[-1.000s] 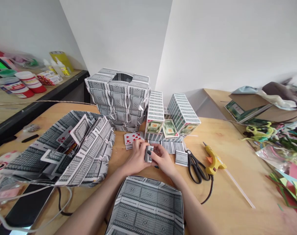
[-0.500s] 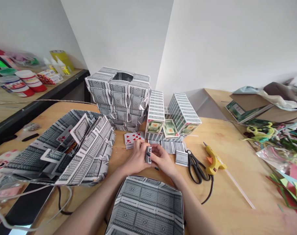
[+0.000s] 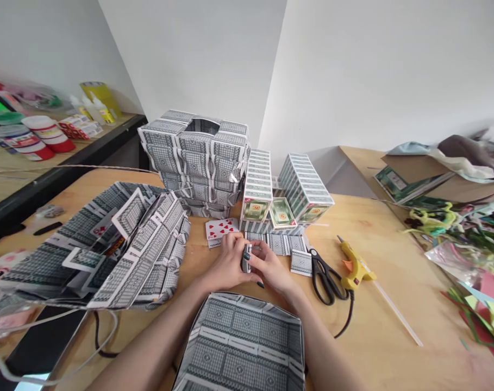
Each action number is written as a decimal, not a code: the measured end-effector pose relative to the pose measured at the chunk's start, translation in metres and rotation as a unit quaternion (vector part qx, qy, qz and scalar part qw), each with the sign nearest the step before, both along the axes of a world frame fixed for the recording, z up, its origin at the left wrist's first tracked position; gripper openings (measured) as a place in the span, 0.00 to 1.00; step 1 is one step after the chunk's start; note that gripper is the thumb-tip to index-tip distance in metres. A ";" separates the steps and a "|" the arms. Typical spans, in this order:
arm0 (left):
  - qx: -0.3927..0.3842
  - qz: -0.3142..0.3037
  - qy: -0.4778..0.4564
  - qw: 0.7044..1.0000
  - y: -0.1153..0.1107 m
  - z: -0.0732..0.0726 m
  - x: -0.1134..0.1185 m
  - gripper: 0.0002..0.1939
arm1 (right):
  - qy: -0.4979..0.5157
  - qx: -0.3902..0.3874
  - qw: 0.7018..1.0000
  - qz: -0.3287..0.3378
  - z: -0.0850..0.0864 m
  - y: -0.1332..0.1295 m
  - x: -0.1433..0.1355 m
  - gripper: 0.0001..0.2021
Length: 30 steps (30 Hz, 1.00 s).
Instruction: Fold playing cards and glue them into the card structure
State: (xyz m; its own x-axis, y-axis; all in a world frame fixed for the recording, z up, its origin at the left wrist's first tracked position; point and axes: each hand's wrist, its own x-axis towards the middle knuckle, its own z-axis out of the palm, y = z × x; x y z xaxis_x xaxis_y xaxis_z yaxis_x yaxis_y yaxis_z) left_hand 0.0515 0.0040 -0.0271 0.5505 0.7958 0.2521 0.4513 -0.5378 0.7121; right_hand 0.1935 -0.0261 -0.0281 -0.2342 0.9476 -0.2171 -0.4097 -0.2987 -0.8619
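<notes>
Between my hands, at the middle of the table, is a small folded playing card with a grey patterned back. My left hand grips it from the left, fingers curled round. My right hand closes on its right side, thumb pressed against it. Just beyond my fingers lie face-up heart cards. A row of grey-backed cards lies behind my right hand, with one more folded card to its right. Nearest me stands a box made of folded cards.
Black-handled scissors and a yellow glue gun with a glue stick lie to the right. Stacked card boxes and a tall card-built block stand behind. A card-built basket holds loose cards at left. Craft scraps lie far right.
My hands stay in nearly the same place, still on the folded card. The whole view has shifted very slightly.
</notes>
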 end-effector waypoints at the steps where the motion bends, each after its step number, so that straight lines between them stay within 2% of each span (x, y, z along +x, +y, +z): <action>1: 0.002 0.001 -0.010 1.000 0.000 0.000 0.000 0.36 | 0.010 -0.006 1.000 -0.006 0.000 0.000 0.000 0.19; 4: 0.012 0.000 -0.048 0.999 0.000 0.003 0.000 0.36 | 0.042 -0.015 0.998 -0.033 0.001 0.001 -0.001 0.19; 7: 0.020 -0.010 -0.081 0.996 0.001 0.008 -0.001 0.32 | 0.052 -0.007 0.997 -0.057 0.003 0.002 -0.001 0.18; 13: 0.035 -0.028 -0.120 0.992 0.003 0.012 -0.001 0.31 | 0.057 -0.005 0.998 -0.021 0.004 0.001 0.001 0.13; 18: 0.041 -0.035 -0.123 0.991 0.004 0.008 -0.002 0.32 | 0.055 -0.005 0.998 -0.035 0.002 0.000 0.000 0.11; 22: 0.030 -0.034 -0.114 0.992 0.003 0.007 -0.002 0.31 | 0.052 0.014 0.996 -0.070 0.001 -0.002 -0.001 0.14; 26: -0.005 -0.042 -0.129 0.991 0.002 0.010 -0.003 0.34 | 0.029 0.062 0.995 -0.067 0.004 -0.003 0.001 0.19; 30: -0.052 -0.003 -0.168 0.984 0.002 0.010 -0.006 0.25 | 0.015 0.112 0.992 -0.052 0.007 -0.003 0.004 0.23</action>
State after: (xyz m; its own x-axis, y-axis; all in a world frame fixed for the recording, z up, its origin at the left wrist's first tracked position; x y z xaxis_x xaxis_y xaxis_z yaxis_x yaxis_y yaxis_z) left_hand 0.0451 0.0061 -0.0173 0.4545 0.8244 0.3373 0.1781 -0.4552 0.8724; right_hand 0.1976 -0.0290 -0.0207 -0.1356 0.9907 0.0076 -0.4554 -0.0555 -0.8886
